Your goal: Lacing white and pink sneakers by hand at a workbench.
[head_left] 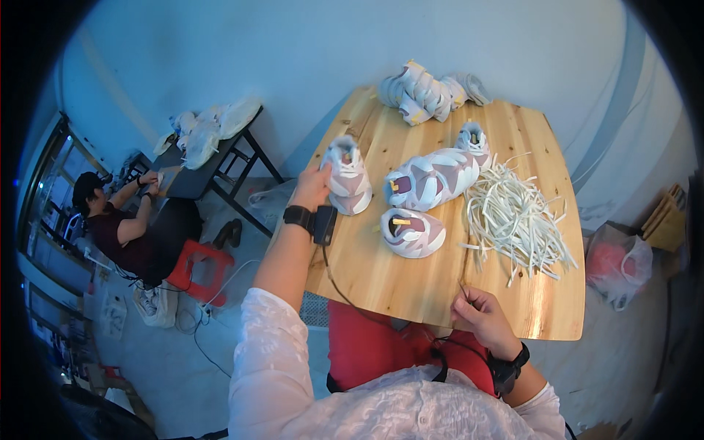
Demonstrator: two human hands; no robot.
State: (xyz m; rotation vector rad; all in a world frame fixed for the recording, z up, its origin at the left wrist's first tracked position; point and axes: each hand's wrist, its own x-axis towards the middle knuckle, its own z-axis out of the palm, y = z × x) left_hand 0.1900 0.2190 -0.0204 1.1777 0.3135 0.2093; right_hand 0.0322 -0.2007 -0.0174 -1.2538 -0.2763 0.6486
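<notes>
Up at the table's left edge, the left hand (312, 187) was closed around the heel of a small shoe (347, 174). That shoe was white and pink, and it lay with its toe toward 12 o'clock and its heel toward 6 o'clock, so its long side ran straight away from the person. From the left hand, the shoe sat just at 2 o'clock, touching the fingers.

The right hand (480, 312) was well apart from it, down at the near edge of the table (411, 293). Its fingers were curled almost shut, and it seemed to pinch something thin, but it was too small to tell what. From this hand the shoe lay at 10 o'clock, far off. So the left hand was the nearer one by a lot.

Two more shoes (422, 205) lay just right of the held shoe, at 3 o'clock from it. A heap of white laces (517, 216) lay at 1 o'clock from the right hand, nearer to it than any shoe. More shoes (429, 92) were piled at the far edge.
</notes>
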